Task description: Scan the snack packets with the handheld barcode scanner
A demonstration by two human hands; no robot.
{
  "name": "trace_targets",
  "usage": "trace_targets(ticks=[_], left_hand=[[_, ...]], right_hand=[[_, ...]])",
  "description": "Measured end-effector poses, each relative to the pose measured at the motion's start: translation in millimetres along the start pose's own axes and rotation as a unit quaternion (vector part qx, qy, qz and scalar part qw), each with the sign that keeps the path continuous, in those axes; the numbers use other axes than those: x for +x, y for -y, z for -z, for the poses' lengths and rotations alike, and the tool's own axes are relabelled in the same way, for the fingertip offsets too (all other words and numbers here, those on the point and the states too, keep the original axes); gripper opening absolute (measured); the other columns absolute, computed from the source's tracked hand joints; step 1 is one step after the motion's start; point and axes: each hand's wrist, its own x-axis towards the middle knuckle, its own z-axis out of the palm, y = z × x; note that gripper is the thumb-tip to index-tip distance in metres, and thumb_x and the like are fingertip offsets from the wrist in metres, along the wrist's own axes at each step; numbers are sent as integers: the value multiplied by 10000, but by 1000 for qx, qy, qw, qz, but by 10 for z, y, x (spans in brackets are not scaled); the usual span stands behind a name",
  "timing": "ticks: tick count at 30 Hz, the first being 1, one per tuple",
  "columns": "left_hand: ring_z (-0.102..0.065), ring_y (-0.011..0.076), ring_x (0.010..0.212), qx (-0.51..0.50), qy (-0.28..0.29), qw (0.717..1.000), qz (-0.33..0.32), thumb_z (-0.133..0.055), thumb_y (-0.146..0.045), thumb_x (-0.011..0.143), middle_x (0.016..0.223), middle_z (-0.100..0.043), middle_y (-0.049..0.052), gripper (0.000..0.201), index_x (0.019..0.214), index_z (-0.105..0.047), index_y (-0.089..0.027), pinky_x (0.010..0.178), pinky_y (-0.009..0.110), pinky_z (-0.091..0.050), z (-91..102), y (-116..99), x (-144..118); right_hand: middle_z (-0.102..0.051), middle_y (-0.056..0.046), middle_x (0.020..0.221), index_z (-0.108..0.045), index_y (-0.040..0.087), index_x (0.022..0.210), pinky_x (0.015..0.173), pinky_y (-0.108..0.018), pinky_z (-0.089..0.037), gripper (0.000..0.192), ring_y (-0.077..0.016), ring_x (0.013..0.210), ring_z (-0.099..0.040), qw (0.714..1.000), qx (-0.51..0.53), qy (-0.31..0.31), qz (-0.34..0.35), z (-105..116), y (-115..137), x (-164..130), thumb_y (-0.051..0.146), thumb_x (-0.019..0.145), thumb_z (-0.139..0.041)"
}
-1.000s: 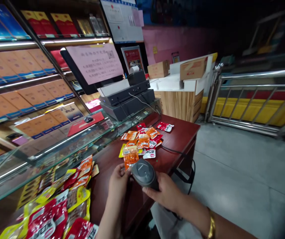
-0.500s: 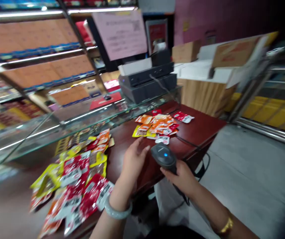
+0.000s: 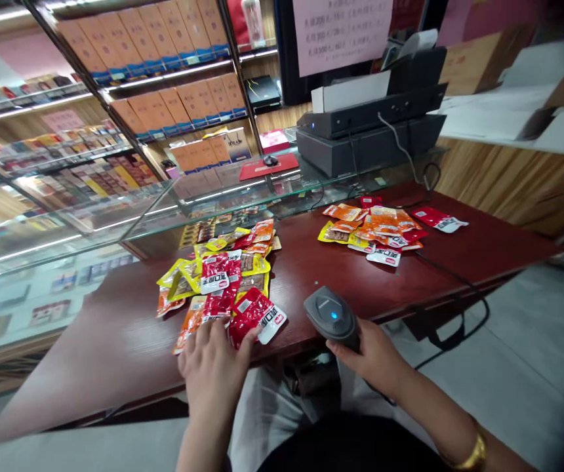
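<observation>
On the red table (image 3: 459, 262), left hand (image 3: 212, 370) touches snack packets (image 3: 223, 285)

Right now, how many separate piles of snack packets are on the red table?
2. The near pile lies under the left hand; the far pile lies near the cash register. Overlapping packets hide others.

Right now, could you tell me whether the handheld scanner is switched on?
On: a blue light glows on top of the barcode scanner, which the right hand holds above the table edge.
</observation>
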Motion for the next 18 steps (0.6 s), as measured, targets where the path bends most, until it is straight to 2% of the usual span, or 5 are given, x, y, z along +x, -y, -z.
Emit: trace_targets(ticks=[5, 10, 13, 16, 18], left_hand=[[-534, 432, 1277, 12, 27, 999, -39, -635, -627, 875, 1364, -629, 234, 641, 1281, -651, -132, 1049, 545, -418, -84, -297, 60], [-596, 420, 1178, -31, 59, 995, -73, -687, -457, 876, 1157, -711, 210, 359, 1061, -688, -149, 958, 508, -460, -83, -520, 237], [-674, 365, 1036, -123, 86, 986, -70, -640, -366, 908, 972, -741, 159, 262, 1072, -631, -162, 878, 444, -477, -104, -664, 324], [-712, 293, 904, -270, 130, 953, -36, -636, -338, 905, 907, -755, 82, 232, 1086, -577, -206, 782, 366, -477, -161, -852, 400], [-721, 270, 879, -323, 134, 937, -20, -653, -336, 885, 901, -762, 53, 225, 1063, -568, -228, 751, 341, -466, -202, -987, 442]], right_hand=[[-817, -99, 1054, -738, 209, 1082, 869, -404, -592, 281, -301, 950, -763, 1000, 4, 10, 17, -91, 48, -58, 380, 862, -705], [-817, -101, 1065, -734, 209, 1085, 886, -420, -586, 288, -312, 966, -762, 1000, -5, 4, 12, -68, 49, -98, 374, 850, -718], [-813, -101, 1092, -733, 199, 1104, 901, -420, -576, 304, -308, 992, -756, 1000, 7, 0, 16, -12, 56, -81, 346, 838, -728], [-814, -89, 1085, -739, 206, 1103, 906, -405, -572, 300, -293, 983, -756, 999, 22, -19, 21, 76, 85, -23, 334, 832, -737], [-818, -80, 1059, -748, 212, 1080, 898, -394, -573, 275, -287, 966, -758, 999, 25, -42, 21, 150, 126, 34, 342, 839, -731]])
